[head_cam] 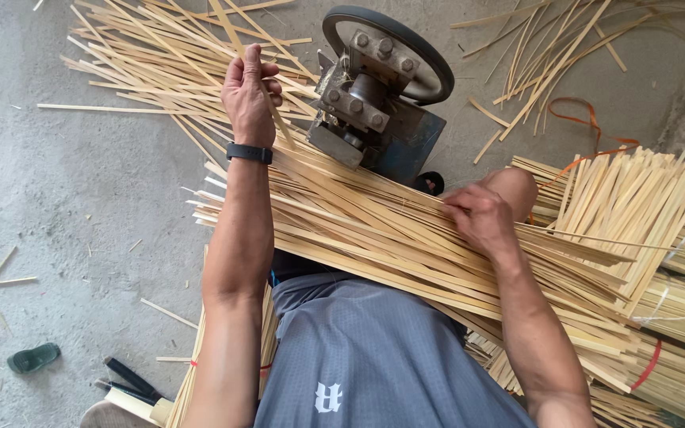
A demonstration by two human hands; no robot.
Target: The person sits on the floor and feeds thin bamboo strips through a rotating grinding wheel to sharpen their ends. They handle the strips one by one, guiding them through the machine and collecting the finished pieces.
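My left hand (249, 95) is stretched forward and closed around a thin bamboo strip (283, 131) just left of a small blue metal machine (374, 111) with a black wheel. A black band circles that wrist. My right hand (479, 218) rests on a thick pile of long bamboo strips (374, 238) lying across my lap, fingers pinching one strip at the top of the pile. The pile slants from upper left down to lower right, over my grey shorts.
Loose bamboo strips (152, 63) fan over the concrete floor behind the machine. Tied bundles of strips (636, 198) stack at the right, with an orange strap (588, 119) beyond. Green sandals (32, 357) and dark-handled tools (128, 380) lie at lower left.
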